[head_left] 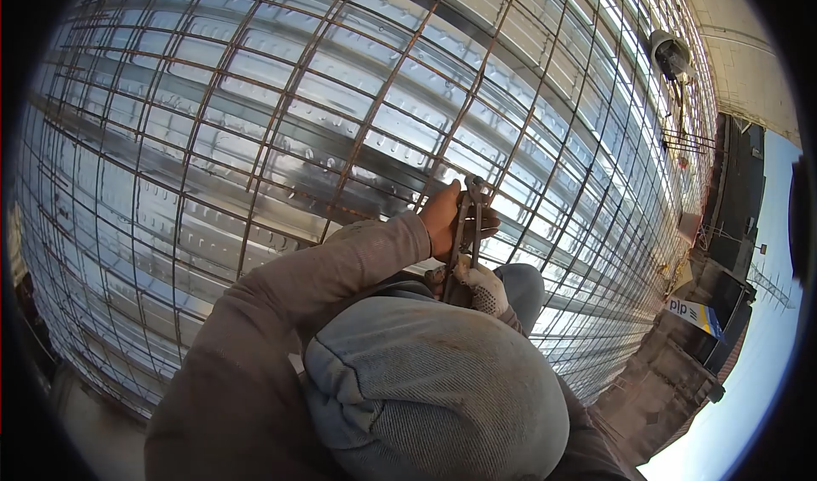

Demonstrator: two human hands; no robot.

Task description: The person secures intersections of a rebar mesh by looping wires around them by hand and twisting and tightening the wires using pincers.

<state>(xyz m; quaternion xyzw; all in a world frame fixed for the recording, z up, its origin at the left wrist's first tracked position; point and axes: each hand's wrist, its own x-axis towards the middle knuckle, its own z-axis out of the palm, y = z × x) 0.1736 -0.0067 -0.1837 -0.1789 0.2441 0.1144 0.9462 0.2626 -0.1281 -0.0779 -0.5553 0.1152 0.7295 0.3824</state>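
Note:
My left hand (441,217) is bare and reaches in from a grey-brown sleeve. Its thumb points up, and its fingers stretch out past the far side of a pair of pincers (475,222), apart from the thumb. The pincers partly cover the palm, so contact between them is unclear. My right hand (488,290), in a pale dotted work glove, is closed around the pincers' handles. Their jaws point away from me, just above the rusty rebar mesh (374,124). My knee in blue jeans (442,379) hides part of the right arm.
Shiny ribbed metal decking (332,153) lies beneath the mesh. A grey pipe end (668,53) stands up through it at the upper right. Along the right are a concrete wall (740,47), dark structures and a yellow, blue and white sign (691,314).

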